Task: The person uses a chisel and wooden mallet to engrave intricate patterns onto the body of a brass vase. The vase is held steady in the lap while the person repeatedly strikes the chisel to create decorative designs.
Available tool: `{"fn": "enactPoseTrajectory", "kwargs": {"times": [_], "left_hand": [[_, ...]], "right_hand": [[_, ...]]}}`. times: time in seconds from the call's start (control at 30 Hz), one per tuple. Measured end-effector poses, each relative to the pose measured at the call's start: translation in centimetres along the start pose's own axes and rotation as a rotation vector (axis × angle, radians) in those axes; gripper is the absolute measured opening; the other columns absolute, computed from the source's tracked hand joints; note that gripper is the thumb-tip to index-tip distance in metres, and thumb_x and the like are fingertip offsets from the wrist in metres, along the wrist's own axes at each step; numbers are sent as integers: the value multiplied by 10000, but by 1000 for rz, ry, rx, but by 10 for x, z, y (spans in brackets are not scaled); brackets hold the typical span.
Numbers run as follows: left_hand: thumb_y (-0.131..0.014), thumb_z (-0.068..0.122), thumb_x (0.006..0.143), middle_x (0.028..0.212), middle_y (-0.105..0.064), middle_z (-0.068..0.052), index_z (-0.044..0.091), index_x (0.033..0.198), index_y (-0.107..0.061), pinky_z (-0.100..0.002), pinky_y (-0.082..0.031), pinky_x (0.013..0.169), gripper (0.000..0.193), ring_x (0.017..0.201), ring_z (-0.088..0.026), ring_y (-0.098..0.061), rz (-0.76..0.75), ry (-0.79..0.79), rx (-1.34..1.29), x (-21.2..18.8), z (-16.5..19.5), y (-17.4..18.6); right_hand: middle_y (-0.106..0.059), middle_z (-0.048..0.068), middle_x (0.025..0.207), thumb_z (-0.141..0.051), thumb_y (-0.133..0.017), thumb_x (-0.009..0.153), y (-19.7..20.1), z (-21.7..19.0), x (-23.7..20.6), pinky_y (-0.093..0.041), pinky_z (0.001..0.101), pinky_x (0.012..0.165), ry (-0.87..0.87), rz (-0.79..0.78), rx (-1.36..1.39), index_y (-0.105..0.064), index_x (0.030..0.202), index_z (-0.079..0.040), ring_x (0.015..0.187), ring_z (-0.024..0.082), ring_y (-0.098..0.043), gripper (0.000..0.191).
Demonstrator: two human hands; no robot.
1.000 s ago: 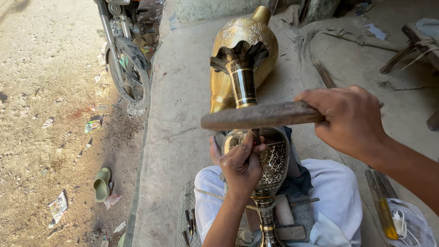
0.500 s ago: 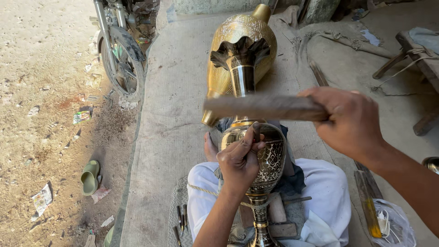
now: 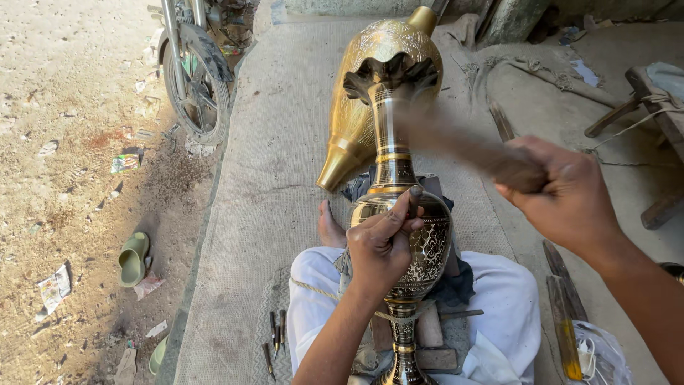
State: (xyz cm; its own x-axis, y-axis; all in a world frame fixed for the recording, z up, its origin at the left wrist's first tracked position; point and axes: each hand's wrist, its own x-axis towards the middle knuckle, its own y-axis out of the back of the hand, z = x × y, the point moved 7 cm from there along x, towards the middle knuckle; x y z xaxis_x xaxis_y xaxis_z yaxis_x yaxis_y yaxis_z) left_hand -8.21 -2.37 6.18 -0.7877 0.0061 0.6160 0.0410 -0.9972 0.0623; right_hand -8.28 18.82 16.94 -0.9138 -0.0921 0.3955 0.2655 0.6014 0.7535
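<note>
Two hands closed: left (image 3: 381,249) pins chisel (image 3: 413,203) on vase (image 3: 406,235); right (image 3: 563,196) grips near-level mallet (image 3: 463,146)

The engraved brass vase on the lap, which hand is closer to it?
Left. The left hand rests on the engraved brass vase, its fingers pinching a thin punch against it. The right hand is off to the side, gripping a blurred wooden mallet.
</note>
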Motion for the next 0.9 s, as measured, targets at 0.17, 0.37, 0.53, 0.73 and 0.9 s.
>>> {"fn": "enactPoseTrajectory", "kwargs": {"times": [0.17,0.37,0.53,0.73,0.9], "left_hand": [[-627,-172,839,1002,-798,-99,48,1316,-679,-248,-631,833,528,927,-143,-799,8,-36,14,1,0,1],[-630,-170,853,1011,-797,-93,65,1349,-658,-250,-623,827,548,906,-141,-796,-22,-12,-23,3,2,2],[-600,-180,857,1054,-796,-102,80,1376,-644,-255,-620,882,582,952,-149,-794,-55,-27,-32,4,7,-1],[-610,-129,860,1055,-806,-41,121,1354,-655,-335,-622,919,555,939,-125,-806,-7,91,32,4,4,-9],[-676,-30,839,921,-819,53,141,1308,-697,-706,-59,1210,499,911,-116,-784,-8,26,362,0,8,-10]], "right_hand": [[-734,-27,754,-66,-786,767,-3,9,-4,-528,360,763,-42,-84,-479,-743,1112,-233,679,124,-662,385],[-727,16,760,-54,-715,801,5,10,-15,-542,366,639,-184,-22,-350,-735,1104,-226,634,162,-679,349],[-727,49,844,-85,-720,810,15,11,-26,-545,415,729,-131,36,-502,-717,1136,-221,755,236,-704,353],[-733,35,803,-110,-734,833,26,31,-16,-548,406,706,-312,29,-481,-727,1246,-311,706,223,-707,459],[-727,-67,807,-166,-744,842,16,21,-7,-527,401,827,-171,-151,-361,-695,1170,-313,758,129,-698,362]]}}
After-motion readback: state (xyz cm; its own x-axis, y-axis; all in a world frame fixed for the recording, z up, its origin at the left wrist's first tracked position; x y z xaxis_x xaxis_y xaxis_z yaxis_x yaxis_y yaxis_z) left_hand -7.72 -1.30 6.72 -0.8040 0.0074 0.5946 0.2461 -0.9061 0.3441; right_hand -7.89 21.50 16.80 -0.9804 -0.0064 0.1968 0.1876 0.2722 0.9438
